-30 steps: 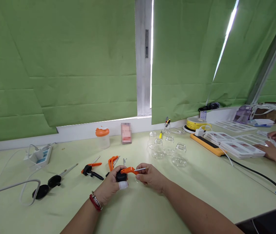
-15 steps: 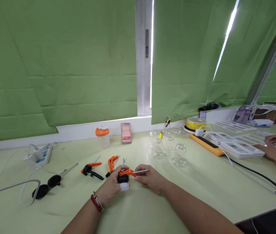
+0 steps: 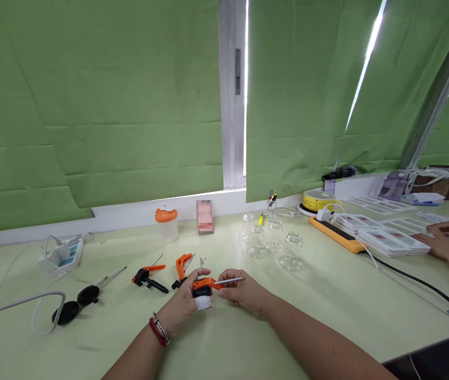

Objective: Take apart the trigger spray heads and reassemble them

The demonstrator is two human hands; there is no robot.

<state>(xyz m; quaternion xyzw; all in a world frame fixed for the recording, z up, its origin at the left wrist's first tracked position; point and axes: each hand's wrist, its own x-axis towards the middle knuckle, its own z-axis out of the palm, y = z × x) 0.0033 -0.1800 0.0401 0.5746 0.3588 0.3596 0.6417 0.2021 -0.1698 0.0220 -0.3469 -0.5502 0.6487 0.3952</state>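
Note:
Between thumb and fingers, my left hand (image 3: 180,306) is closed on a black rounded part (image 3: 202,291); white tape wraps its thumb. Across the top of that part lies an orange lever (image 3: 204,284), a thin metal rod (image 3: 231,279) running along its right end. My right hand (image 3: 246,291) pinches the lever's right end and the rod. Just beyond my left hand are several orange levers (image 3: 180,266) and a small metal piece (image 3: 203,261). Left of these sits a black and orange assembly (image 3: 145,275) with a rod. Farther left lie black round parts (image 3: 89,294) with metal rods.
Several clear glass jars (image 3: 291,253) stand right of centre. An orange-lidded cup (image 3: 167,227) and a phone (image 3: 205,217) are near the wall. Power strips (image 3: 337,236) with cables lie at both sides. A co-worker's hands (image 3: 442,243) rest by white sheets on the right.
Both hands keep their hold on the black part and the orange lever. The lever and rod have shifted very slightly; otherwise the scene looks the same.

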